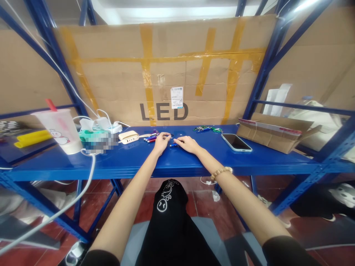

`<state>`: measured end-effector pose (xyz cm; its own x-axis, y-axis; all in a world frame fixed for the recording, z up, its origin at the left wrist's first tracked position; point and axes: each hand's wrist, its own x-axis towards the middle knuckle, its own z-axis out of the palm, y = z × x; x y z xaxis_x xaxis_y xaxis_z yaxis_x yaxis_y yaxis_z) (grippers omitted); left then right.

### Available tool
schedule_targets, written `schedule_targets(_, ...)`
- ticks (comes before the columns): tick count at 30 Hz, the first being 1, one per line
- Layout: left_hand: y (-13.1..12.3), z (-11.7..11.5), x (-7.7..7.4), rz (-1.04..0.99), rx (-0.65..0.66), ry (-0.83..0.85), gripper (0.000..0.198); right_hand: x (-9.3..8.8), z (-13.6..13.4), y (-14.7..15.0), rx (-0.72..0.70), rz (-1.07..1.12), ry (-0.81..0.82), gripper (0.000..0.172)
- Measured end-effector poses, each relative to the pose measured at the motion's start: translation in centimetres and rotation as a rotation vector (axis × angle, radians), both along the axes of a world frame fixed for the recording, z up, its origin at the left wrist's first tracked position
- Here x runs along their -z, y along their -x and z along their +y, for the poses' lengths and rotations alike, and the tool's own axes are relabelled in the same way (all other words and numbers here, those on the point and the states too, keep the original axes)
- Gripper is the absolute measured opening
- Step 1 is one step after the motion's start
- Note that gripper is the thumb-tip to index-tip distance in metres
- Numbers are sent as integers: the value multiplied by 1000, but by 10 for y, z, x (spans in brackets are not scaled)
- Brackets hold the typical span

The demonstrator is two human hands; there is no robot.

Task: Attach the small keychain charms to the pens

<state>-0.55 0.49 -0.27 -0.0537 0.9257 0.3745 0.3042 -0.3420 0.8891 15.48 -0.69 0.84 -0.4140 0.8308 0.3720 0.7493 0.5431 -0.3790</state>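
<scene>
My left hand rests low over the blue shelf top, its fingers closed in a pinch; what they hold, if anything, is too small to make out. Close beside it on the right, my right hand is also closed, with thumb and fingertips together over something small. A small blue shiny piece lies at the right fingertips; I cannot tell whether it is gripped. Left of my left hand lie several slim red, blue and purple shiny pieces. Beyond my right hand is a loose pile of green and blue shiny pieces.
A phone and an open cardboard box are on the right. On the left stand a cream-coloured device, a teal packet and a cup with a red straw. A white cable hangs over the front edge. Taped cardboard walls the back.
</scene>
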Motion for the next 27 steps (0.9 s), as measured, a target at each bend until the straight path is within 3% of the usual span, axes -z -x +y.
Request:
schedule_targets(10,1,3,2,90,102,-5,32,4,4,-1,20,60,-73,36)
schedule_targets(22,0,1,1,17,71,19,22,1,1,-1,28,53,-51,36)
schedule_targets(27,1,-1,-2,19,73,30,27,-1,-2,-1,35,53,-35,36)
